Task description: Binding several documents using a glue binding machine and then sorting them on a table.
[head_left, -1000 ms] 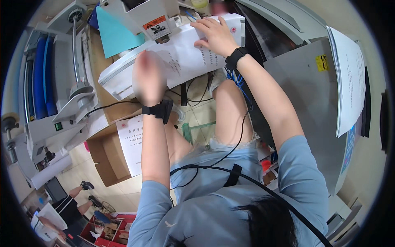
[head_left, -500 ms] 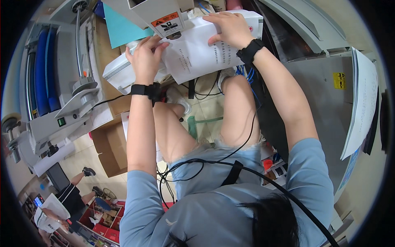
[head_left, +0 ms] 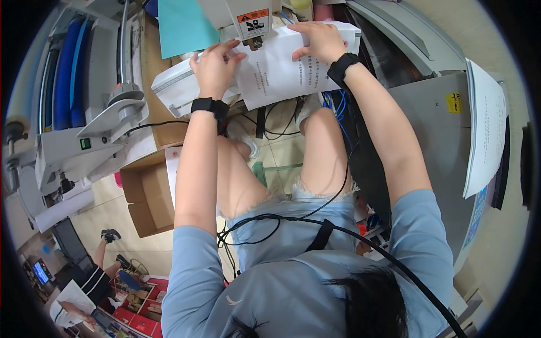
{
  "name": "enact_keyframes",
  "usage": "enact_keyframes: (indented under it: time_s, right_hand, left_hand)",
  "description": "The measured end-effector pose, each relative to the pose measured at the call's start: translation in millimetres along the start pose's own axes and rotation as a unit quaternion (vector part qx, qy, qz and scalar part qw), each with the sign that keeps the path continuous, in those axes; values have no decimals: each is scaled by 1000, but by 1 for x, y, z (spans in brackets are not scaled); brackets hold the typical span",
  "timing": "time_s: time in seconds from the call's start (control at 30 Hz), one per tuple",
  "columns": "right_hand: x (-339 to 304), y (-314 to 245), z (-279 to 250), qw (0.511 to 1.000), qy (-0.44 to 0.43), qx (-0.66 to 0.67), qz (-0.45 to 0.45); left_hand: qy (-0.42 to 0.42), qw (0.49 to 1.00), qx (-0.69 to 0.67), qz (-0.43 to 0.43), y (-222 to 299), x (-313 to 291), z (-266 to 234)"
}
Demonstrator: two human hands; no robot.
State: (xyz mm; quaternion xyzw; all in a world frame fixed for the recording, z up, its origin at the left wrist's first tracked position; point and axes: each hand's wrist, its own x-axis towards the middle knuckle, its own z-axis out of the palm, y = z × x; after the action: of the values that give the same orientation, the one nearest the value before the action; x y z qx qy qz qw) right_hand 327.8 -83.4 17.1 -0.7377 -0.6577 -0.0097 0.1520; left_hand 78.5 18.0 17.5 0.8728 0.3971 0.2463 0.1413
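A white printed sheet (head_left: 282, 76), possibly a thin stack, lies on the white bed (head_left: 174, 84) of a desktop machine. The machine's head (head_left: 246, 16) bears an orange warning label, and its metal tip (head_left: 255, 43) hangs just over the sheet's far part. My left hand (head_left: 214, 70) rests by the sheet's left edge, thumb apart from the outstretched fingers. At the far right of the sheet, my right hand (head_left: 320, 43) lies with fingers stretched and thumb spread on the paper. Each wrist has a black band. Some fingertips at the far edge are hard to see.
On the left stands a machine with blue rollers (head_left: 65, 79). An open cardboard box (head_left: 147, 194) sits below it. Right of me is a grey cabinet (head_left: 428, 129) with papers (head_left: 486, 129) along its side. A black cable (head_left: 360, 239) crosses my body. Another person (head_left: 84, 284) is at lower left.
The whole view has shifted slightly. Against the machine's head, the printed sheet and my right hand sit a little farther left. My left hand stays near the sheet's left edge.
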Motion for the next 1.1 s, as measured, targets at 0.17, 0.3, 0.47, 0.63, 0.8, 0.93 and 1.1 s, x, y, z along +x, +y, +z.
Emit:
enact_keyframes:
  time_s: [0.17, 0.3, 0.47, 0.63, 0.8, 0.93, 1.1]
  right_hand:
    - [-13, -15, -4, 991, 128, 14, -26]
    - [-53, -60, -39, 965, 255, 7, -65]
    - [-153, -151, -123, 939, 231, 121, -224]
    - [-223, -116, -256, 924, 335, -88, 162]
    - [-265, -64, -261, 893, 131, -309, 300]
    - [-300, -62, -270, 908, 168, -209, 321]
    - [-313, -64, -287, 865, 462, -47, 189]
  left_hand:
    - [133, 988, -52, 57, 2, -16, 3]
    - [175, 966, -153, 111, 21, -65, -46]
    - [136, 924, -321, 156, 44, -187, -160]
    - [309, 841, -324, -305, -69, -323, -217]
    - [262, 784, -269, -494, -132, -468, -180]
    - [335, 688, -388, -513, -144, -473, -118]
    - [55, 797, -235, -554, -136, -465, -97]
